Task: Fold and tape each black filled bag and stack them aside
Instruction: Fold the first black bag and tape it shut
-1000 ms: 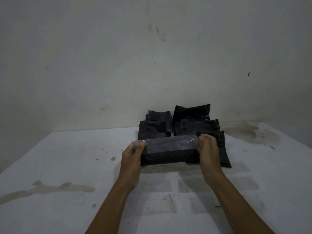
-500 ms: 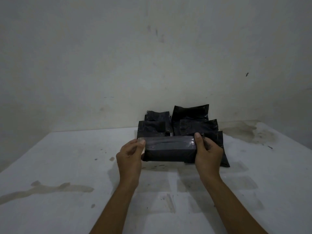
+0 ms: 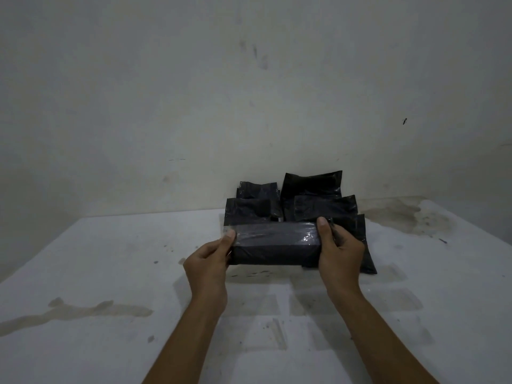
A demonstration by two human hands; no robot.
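Gripping a folded black bag point(image 3: 273, 249) at its ends, left hand point(image 3: 207, 266) and right hand point(image 3: 339, 252) pinch it; clear tape point(image 3: 266, 231) spans its top.

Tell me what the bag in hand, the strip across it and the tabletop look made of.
Folded bag: likely thin black plastic film, matte, creased. Tape strip: clear glossy plastic, judging by glints and its see-through end past the left hand. Table: hard, white, painted or laminated, stained; exact material unclear.

folded black bag point(image 3: 274, 246), clear tape point(image 3: 273, 231) across top, held level
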